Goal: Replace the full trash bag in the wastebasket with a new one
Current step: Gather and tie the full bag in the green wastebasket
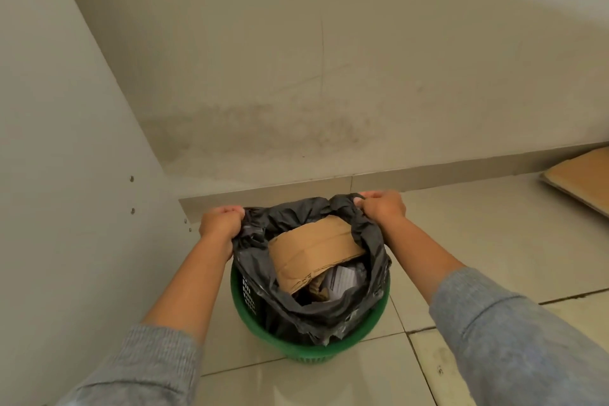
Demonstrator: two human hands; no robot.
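A round green wastebasket (333, 351) stands on the tiled floor near the wall. Inside it sits a black trash bag (316, 310), its mouth open. Folded brown cardboard (313, 249) and crumpled paper fill the bag. My left hand (220, 222) is clenched on the bag's left edge. My right hand (382, 206) is clenched on the bag's right edge. Both edges are pulled up above the basket's rim. The lower part of the bag is hidden inside the basket.
A pale cabinet side panel (66, 158) stands close on the left. The stained wall (296, 92) and its skirting run right behind the basket. A flat piece of cardboard (580, 178) lies on the floor at far right. Tiled floor spreads to the right and front.
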